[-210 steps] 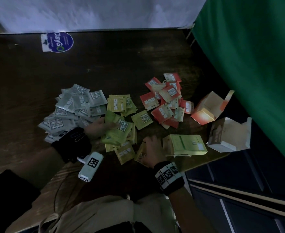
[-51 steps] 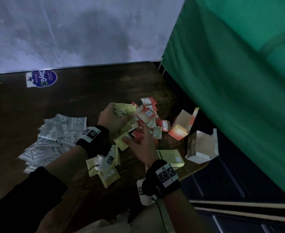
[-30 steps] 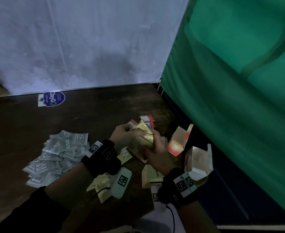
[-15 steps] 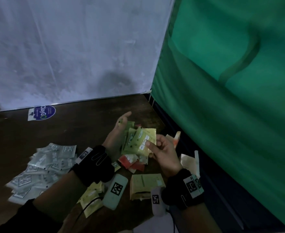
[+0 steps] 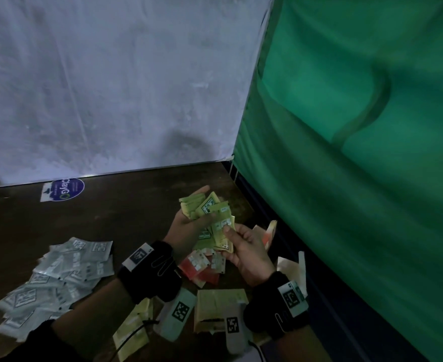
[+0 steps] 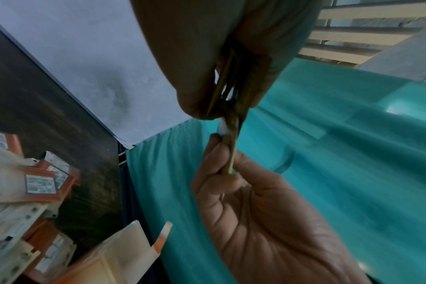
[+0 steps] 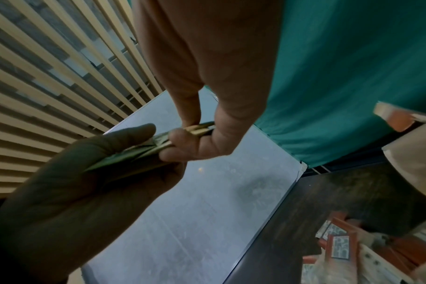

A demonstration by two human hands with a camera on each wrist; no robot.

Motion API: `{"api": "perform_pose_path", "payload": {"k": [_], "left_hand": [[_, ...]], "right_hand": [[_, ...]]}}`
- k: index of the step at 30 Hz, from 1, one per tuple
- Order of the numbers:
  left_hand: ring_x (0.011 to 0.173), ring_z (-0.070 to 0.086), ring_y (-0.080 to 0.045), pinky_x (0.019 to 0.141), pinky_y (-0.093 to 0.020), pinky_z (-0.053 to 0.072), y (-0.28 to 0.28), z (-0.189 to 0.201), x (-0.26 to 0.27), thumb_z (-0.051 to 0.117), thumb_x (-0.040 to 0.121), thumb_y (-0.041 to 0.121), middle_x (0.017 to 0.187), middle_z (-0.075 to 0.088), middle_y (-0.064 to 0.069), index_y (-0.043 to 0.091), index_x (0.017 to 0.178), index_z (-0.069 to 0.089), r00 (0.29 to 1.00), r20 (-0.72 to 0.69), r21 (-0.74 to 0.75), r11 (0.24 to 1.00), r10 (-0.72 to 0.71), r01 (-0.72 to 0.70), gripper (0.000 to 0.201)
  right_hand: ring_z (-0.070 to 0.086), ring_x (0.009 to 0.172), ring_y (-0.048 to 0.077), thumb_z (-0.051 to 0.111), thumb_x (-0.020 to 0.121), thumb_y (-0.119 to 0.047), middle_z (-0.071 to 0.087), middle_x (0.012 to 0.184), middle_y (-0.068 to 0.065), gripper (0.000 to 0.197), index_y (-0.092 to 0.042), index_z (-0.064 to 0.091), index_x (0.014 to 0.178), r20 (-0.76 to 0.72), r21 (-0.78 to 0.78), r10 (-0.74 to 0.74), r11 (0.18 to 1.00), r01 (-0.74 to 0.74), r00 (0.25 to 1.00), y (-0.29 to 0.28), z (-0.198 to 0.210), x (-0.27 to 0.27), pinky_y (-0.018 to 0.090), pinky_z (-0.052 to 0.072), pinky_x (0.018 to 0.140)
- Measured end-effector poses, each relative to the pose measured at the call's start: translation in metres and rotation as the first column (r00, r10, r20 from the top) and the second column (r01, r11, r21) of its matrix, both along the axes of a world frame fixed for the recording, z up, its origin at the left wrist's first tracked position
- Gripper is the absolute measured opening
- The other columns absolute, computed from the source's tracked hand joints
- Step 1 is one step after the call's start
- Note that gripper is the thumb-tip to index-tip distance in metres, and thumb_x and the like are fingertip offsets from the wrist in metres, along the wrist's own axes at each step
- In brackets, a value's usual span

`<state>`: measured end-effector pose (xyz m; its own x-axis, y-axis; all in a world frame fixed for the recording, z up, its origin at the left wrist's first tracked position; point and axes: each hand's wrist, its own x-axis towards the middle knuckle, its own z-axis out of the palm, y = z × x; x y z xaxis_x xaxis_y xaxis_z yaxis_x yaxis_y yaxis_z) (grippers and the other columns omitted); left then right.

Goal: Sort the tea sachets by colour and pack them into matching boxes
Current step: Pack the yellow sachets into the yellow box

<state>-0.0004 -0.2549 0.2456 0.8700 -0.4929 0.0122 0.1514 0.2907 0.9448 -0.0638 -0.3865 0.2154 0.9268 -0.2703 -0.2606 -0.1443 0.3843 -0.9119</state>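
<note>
Above the table, my left hand holds a fanned stack of yellow-green sachets, thumb across its face. My right hand pinches the stack's lower right edge between thumb and fingers. The left wrist view shows the stack edge-on with the right hand's fingers clamped on it; in the right wrist view the sachets lie in the left palm. Red sachets lie under the hands, silver sachets at the left. A yellow box lies near me. The orange box is partly hidden.
A white box stands open at the table's right edge, close to the green curtain. Loose yellow sachets lie under my left forearm. A blue sticker marks the far table edge below the white wall.
My left hand gathered yellow-green sachets off the table and lifted them; the right hand came in and took hold of the stack's edge. The head view has tilted upward.
</note>
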Motion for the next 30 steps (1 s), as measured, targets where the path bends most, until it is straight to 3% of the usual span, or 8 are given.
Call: {"api": "perform_pose_path", "payload": {"k": [7,14,20,23,26,28,29,30], "left_hand": [[0.109,0.061,-0.029,0.095,-0.045,0.048,0.006,0.001,0.006,0.044,0.096,0.005,0.118,0.064,-0.011,0.024,0.128,0.048,0.997,-0.062,0.014,0.999,0.049,-0.049,0.037],[0.074,0.069,-0.005,0.059,-0.020,0.054,0.015,-0.001,0.017,0.044,0.098,0.012,0.094,0.067,-0.002,0.023,0.124,0.051,0.991,0.001,0.052,0.990,0.133,-0.132,0.029],[0.087,0.070,-0.020,0.065,-0.027,0.057,0.020,0.000,0.011,0.057,0.090,0.011,0.094,0.074,-0.004,0.010,0.111,0.061,1.000,-0.004,0.104,0.994,0.019,-0.019,0.021],[0.090,0.069,-0.027,0.074,-0.037,0.057,0.020,-0.001,0.008,0.052,0.094,0.018,0.097,0.073,-0.010,0.007,0.105,0.063,0.997,-0.065,0.098,0.995,0.036,-0.029,0.018],[0.077,0.070,-0.019,0.066,-0.031,0.057,0.021,0.000,0.011,0.044,0.098,0.024,0.084,0.073,-0.005,0.011,0.095,0.063,0.993,-0.094,0.049,0.996,0.073,-0.069,0.023],[0.066,0.068,-0.013,0.056,-0.024,0.054,0.022,0.000,0.014,0.042,0.099,0.025,0.073,0.071,0.000,0.012,0.088,0.061,0.992,-0.072,0.057,0.993,0.103,-0.099,0.026],[0.063,0.067,-0.013,0.054,-0.022,0.053,0.021,0.000,0.013,0.043,0.098,0.026,0.071,0.070,0.000,0.010,0.087,0.060,0.992,-0.060,0.073,0.992,0.109,-0.105,0.026],[0.063,0.066,-0.014,0.054,-0.023,0.052,0.021,0.000,0.012,0.045,0.097,0.027,0.073,0.068,-0.003,0.009,0.088,0.059,0.994,-0.052,0.085,0.992,0.100,-0.096,0.026]], "right_hand": [[0.068,0.091,0.023,0.061,0.091,-0.015,0.069,0.110,0.017,0.021,-0.005,0.060,0.110,0.002,-0.018,-0.031,0.999,0.031,1.000,0.012,0.002,-0.002,0.030,0.057,0.068],[0.069,0.081,0.022,0.068,0.086,-0.012,0.071,0.094,0.013,0.007,-0.009,0.064,0.089,0.045,-0.144,-0.088,0.985,0.094,0.995,0.019,0.010,-0.003,0.036,0.059,0.069],[0.064,0.060,0.016,0.070,0.085,-0.019,0.067,0.077,0.010,0.015,-0.009,0.060,0.084,0.015,-0.136,-0.128,0.982,0.129,0.992,0.025,0.012,0.000,0.021,0.047,0.044],[0.067,0.072,0.023,0.073,0.083,-0.021,0.070,0.084,0.013,0.017,-0.009,0.060,0.085,0.007,-0.203,-0.135,0.970,0.134,0.991,0.025,0.010,0.003,0.033,0.056,0.058],[0.068,0.080,0.028,0.076,0.079,-0.025,0.069,0.081,0.012,0.019,-0.022,0.059,0.070,0.064,-0.310,-0.194,0.928,0.205,0.979,0.024,0.011,0.002,0.051,0.058,0.076],[0.066,0.077,0.007,0.076,0.080,-0.020,0.061,0.070,0.011,0.025,-0.015,0.055,0.068,0.177,-0.409,-0.264,0.857,0.315,0.948,0.025,0.017,0.000,0.025,0.055,0.084],[0.058,0.067,-0.005,0.075,0.080,-0.014,0.055,0.064,0.008,0.028,-0.009,0.051,0.067,0.247,-0.495,-0.293,0.782,0.380,0.924,0.026,0.022,-0.002,0.000,0.041,0.081],[0.051,0.058,-0.004,0.075,0.080,-0.010,0.049,0.061,0.004,0.031,-0.007,0.047,0.066,0.316,-0.588,-0.303,0.681,0.436,0.899,0.029,0.026,-0.003,-0.011,0.028,0.073]]}}
